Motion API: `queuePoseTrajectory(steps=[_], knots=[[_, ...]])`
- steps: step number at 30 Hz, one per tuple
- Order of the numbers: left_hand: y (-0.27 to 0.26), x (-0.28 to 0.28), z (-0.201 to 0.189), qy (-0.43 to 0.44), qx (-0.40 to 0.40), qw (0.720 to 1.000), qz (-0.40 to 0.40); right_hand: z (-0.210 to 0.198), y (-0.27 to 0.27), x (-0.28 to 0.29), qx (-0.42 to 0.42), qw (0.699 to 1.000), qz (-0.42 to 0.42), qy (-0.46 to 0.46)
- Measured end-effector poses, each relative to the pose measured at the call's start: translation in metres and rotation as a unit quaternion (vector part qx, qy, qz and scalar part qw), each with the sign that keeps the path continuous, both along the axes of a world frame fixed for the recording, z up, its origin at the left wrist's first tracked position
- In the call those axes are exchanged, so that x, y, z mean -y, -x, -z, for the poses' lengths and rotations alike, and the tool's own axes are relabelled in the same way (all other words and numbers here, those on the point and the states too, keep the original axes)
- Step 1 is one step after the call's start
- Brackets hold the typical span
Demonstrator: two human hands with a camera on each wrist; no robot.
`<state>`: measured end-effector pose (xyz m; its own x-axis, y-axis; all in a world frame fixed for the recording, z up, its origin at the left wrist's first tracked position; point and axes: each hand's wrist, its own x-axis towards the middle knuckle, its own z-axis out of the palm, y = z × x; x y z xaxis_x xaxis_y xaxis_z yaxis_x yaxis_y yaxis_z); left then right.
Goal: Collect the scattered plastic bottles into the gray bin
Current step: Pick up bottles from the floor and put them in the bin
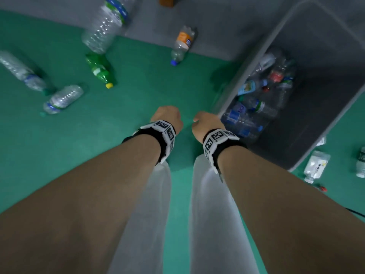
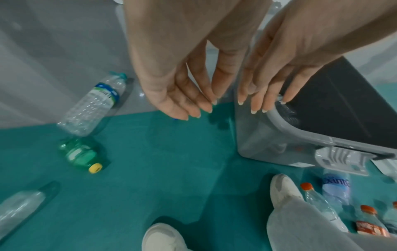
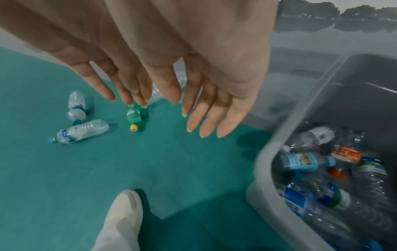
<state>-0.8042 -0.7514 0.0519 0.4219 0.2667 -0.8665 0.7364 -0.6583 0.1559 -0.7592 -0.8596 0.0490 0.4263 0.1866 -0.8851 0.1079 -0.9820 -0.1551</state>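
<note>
Both my hands hang side by side over the green floor, fingers straight and holding nothing. My left hand is just left of my right hand, which is beside the near corner of the gray bin. Several bottles lie inside the bin. Scattered on the floor ahead are a green bottle with a yellow cap, a large clear bottle, an orange-labelled bottle and a small clear bottle.
Another clear bottle lies at the far left. A flattened bottle and one more lie right of the bin; orange-capped bottles lie by my right shoe. Gray floor starts beyond the green mat.
</note>
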Motion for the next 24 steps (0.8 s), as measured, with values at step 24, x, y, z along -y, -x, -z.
queuePoseTrajectory(steps=[24], knots=[[-0.027, -0.182, 0.11, 0.023, -0.081, 0.953, -0.292, 0.12, -0.086, -0.2, 0.007, 0.996, -0.031, 0.078]])
